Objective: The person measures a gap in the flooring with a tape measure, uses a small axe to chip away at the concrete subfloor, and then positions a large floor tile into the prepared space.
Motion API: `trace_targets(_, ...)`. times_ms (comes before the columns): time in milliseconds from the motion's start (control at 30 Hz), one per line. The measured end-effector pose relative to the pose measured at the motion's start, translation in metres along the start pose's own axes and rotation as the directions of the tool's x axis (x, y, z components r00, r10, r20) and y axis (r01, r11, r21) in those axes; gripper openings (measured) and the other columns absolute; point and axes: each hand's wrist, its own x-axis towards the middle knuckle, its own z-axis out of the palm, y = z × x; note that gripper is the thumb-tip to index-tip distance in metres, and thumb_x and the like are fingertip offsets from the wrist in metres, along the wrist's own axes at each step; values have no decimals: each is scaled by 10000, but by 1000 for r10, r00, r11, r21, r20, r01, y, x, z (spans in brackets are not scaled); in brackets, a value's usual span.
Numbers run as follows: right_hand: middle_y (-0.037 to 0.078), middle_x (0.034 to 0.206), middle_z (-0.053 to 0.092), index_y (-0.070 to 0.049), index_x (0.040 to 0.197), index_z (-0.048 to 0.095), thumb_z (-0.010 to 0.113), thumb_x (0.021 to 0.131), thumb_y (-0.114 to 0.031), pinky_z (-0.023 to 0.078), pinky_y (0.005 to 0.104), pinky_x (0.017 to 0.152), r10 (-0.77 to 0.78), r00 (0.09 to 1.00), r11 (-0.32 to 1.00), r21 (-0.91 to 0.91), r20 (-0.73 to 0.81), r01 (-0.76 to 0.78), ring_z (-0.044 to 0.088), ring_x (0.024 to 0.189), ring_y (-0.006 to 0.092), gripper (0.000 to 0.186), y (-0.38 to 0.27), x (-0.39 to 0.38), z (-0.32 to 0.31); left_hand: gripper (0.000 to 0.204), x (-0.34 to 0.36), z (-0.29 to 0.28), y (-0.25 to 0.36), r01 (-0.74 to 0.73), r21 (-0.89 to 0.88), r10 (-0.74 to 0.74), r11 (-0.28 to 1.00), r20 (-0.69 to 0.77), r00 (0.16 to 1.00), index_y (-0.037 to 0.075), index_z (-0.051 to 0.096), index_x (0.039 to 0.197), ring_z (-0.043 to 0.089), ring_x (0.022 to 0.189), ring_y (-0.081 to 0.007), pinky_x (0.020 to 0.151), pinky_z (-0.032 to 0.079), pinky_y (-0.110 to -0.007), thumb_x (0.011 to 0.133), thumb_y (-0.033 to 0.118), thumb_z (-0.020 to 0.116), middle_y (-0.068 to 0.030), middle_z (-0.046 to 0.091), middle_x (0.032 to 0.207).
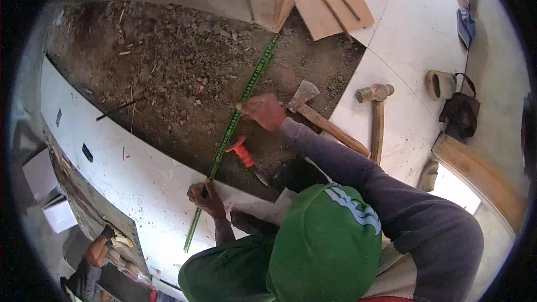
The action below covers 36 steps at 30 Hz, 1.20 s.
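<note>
Neither of my hands can be identified in view. A co-worker in a green cap bends over a bare patch of rubble and dirt. The co-worker's right hand presses on a long green measuring strip, and their left hand grips it over white tile. The strip lies diagonally from the upper wall corner across the dirt onto the tile. An orange-guarded chisel lies right of it. An axe and a hammer lie farther right, on or beside the tile edge.
Board pieces lie by the wall corner at top. Footwear, a container and a dark bag are along the right wall, near a wooden frame. Another person's limb shows at lower left.
</note>
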Motion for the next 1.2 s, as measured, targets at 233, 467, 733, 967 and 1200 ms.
trace_targets(233, 121, 872, 763, 37, 970, 775, 790, 951, -399, 598, 352, 738, -409, 912, 833, -400, 20, 382, 741, 827, 174, 437, 22, 10, 7, 307, -6, 5, -38, 240, -156, -238, 958, 32, 971, 74, 604, 804, 545, 964, -326, 893, 420, -470, 832, 216, 875, -84, 598, 883)
trace_targets(467, 140, 968, 789, 35, 1118, 760, 746, 952, -523, 619, 369, 843, -37, 998, 968, -246, 47, 47, 764, 890, 214, 582, 2, 13, 17, 306, 10, -14, -13, 218, -62, -222, 974, -58, 973, 85, 629, 860, 575, 976, -322, 884, 437, -479, 806, 214, 901, -94, 636, 967)
trace_targets(733, 181, 1013, 768, 53, 1145, 723, 772, 955, -453, 643, 334, 706, 199, 975, 968, 136, 94, -211, 762, 820, 210, 543, -42, 59, 39, 311, 68, -9, -32, 95, -32, -97, 995, -43, 994, 67, 636, 857, 574, 968, -305, 887, 437, -483, 858, 261, 879, -72, 611, 963)
trace_targets(967, 210, 1138, 737, 50, 1292, 664, 746, 979, -442, 655, 372, 749, 166, 985, 982, 80, 55, -170, 753, 883, 232, 589, -59, 97, 51, 310, 97, -2, -25, 240, -47, -243, 970, -52, 969, 68, 645, 885, 560, 986, -304, 904, 436, -482, 870, 288, 863, -79, 609, 1005)
trace_targets(1200, 199, 1159, 716, 17, 1394, 603, 690, 1016, -416, 625, 435, 920, 104, 984, 991, 66, 143, -115, 731, 1008, 282, 581, -42, 96, 69, 326, 85, -4, -64, 115, -36, -118, 993, -104, 988, 65, 657, 749, 582, 984, -334, 878, 444, -479, 820, 274, 896, -117, 648, 920)
